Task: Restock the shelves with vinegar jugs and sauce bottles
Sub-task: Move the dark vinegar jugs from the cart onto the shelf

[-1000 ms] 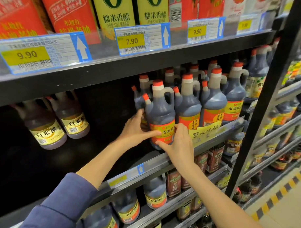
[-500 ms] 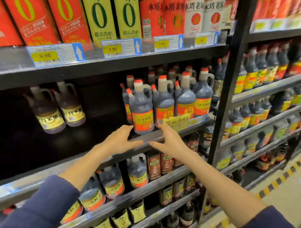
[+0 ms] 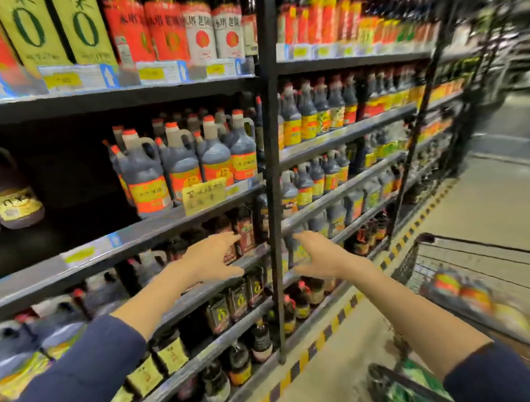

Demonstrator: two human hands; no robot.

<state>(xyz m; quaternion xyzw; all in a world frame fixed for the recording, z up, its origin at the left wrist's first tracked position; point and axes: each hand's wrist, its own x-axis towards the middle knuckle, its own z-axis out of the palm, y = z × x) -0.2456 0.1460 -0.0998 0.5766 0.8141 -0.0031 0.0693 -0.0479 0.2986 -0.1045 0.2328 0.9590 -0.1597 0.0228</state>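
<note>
A dark vinegar jug (image 3: 143, 181) with a red cap and orange label stands at the front left of a row of like jugs (image 3: 214, 154) on the middle shelf (image 3: 156, 228). Both hands are off it and hold nothing. My left hand (image 3: 213, 258) hangs in the air below that shelf with relaxed fingers. My right hand (image 3: 322, 253) is level with it, just right of the black upright post (image 3: 272, 185), fingers spread. Blurred bottles (image 3: 462, 290) lie in the wire cart (image 3: 470, 272) at the lower right.
Two jugs with yellow labels (image 3: 11, 197) stand far left on the same shelf, with a dark gap between them and the row. Small sauce bottles (image 3: 234, 304) fill the lower shelves. Yellow-black tape (image 3: 351, 303) marks the floor edge. The aisle runs away to the right.
Both hands have let go of the front jug and dropped back from the shelf. The view has swung right, bringing the cart and aisle into sight.
</note>
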